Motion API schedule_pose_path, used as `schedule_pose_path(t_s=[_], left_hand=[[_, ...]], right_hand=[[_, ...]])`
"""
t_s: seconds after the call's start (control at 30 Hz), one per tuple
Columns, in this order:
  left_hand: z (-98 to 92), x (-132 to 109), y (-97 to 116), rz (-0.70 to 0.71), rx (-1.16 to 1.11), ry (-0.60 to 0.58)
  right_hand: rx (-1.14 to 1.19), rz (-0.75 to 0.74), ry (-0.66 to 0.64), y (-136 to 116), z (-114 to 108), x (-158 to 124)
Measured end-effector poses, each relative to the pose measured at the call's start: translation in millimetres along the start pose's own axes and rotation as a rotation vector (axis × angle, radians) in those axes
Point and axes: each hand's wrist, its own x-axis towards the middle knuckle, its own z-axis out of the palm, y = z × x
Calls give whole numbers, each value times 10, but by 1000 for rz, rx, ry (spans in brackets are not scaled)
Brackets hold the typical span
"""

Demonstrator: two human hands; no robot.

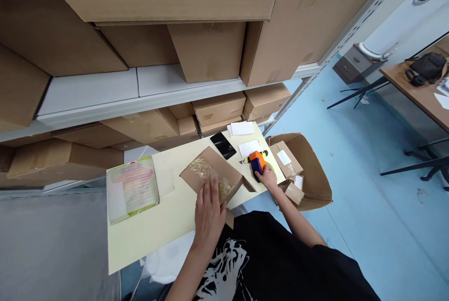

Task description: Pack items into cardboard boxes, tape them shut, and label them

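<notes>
A small brown cardboard box (214, 170) lies on the pale yellow table (154, 226), with crinkled clear wrap on its top. My left hand (209, 211) rests flat on the box's near edge, fingers stretched out. My right hand (268, 178) is closed around the blue handle of an orange and blue tape dispenser (257, 162) at the table's right edge.
A black phone (223, 145) and white paper slips (249, 147) lie at the table's far side. A stack of clear-wrapped packs (131, 188) sits at the left. An open carton (308, 170) with small boxes stands on the blue floor to the right. Shelves of cartons (206, 48) rise behind.
</notes>
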Motion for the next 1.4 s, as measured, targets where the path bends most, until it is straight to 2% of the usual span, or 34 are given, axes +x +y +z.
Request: schedule_pose_path(t_s=[0.23,0.4,0.53,0.6,0.67,0.73,0.8,0.93,1.07,1.17,1.23,1.33,1.4], left_hand=[[-43,14,-118,-127,29,-72],[-68,-62,-355,-112,-51,2],[-130,-89,-506,-160,-75,18],[-174,-84,-557,-214,-87,16],[-222,-73,-603,-269,-97,19],[-271,-69,-653,-311,-108,25],[-318,-85,-716,-343,-136,30],[-346,-232,-906,-453,-278,40],[-178,-520,-1171,-618,-610,-69],[15,-696,-1346,-736,-792,-192],[87,-721,-1403,-806,-771,-238],[58,-566,-1374,-795,-590,-249],[-11,-361,-1296,-757,-475,-337]], right_hand=[[-158,-7,-58,-223,107,-117],[-211,-45,-108,-293,10,-172],[-234,-89,-125,-339,-168,-317],[-122,-178,-105,-399,-291,-453],[119,-369,-83,-504,-403,-612],[326,-607,-73,-653,-480,-749],[372,-789,-58,-842,-532,-818],[350,-887,67,-1307,-668,-722],[145,-1016,169,-1835,-773,-557],[-73,-1166,144,-2160,-660,-517],[-181,-1220,139,-2303,-523,-521],[-244,-1231,174,-2423,-347,-533],[-250,-1239,189,-2469,-278,-542]])
